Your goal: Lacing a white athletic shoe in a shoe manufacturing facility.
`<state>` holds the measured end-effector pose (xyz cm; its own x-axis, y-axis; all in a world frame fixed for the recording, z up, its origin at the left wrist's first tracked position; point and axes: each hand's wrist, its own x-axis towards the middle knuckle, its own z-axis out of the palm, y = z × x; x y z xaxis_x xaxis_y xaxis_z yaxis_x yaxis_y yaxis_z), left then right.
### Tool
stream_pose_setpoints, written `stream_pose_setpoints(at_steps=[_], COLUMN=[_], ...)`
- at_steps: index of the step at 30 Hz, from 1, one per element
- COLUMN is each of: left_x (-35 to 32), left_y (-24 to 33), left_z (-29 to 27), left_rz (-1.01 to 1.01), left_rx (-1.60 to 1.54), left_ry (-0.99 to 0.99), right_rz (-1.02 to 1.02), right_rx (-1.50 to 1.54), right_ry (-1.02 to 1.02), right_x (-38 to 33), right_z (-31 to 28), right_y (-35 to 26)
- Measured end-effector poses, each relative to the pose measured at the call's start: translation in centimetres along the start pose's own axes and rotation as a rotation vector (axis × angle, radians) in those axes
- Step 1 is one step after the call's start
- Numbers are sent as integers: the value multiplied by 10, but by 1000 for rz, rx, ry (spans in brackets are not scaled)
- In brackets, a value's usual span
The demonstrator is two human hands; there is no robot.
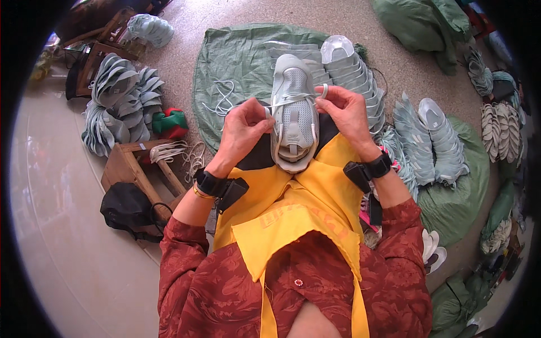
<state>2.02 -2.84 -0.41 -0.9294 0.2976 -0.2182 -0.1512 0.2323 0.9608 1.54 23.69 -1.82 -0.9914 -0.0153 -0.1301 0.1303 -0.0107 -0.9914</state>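
On the yellow apron (pixel 315 186), a grey shoe (pixel 294 112) is steadied. Its white lace (pixel 288 100) is pinched by the left hand (pixel 243 130) and right hand (pixel 347 112). Stacked grey shoes (pixel 355 73) lie beyond.

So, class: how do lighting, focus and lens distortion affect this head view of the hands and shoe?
Head view: soft, even daylight; the grey shoe and both hands sharp; pale glare on the floor at left; fisheye bending and a black rim at the edges.
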Motion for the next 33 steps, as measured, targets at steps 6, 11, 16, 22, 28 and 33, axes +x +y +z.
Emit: stream_pose_setpoints(at_steps=[6,11,16,22,28,33], left_x=[2,4,7,16,27,29], left_y=[1,5,6,5,8,12], left_z=[3,4,-2,4,10,11], left_rz=[-37,-53,-64,-40,4,51], left_rx=[-23,-50,-78,6,-64,-78], left_ry=[39,41,-71,48,175,197], right_rz=[-14,-32,-43,-63,-73,-74], right_rx=[51,-48,-132,-119,-109,-116], right_ry=[22,24,30,47,36,35], right_x=[-2,-3,4,2,2,4], right_z=[4,6,11,11,11,10], right_y=[3,3,3,9,11,14])
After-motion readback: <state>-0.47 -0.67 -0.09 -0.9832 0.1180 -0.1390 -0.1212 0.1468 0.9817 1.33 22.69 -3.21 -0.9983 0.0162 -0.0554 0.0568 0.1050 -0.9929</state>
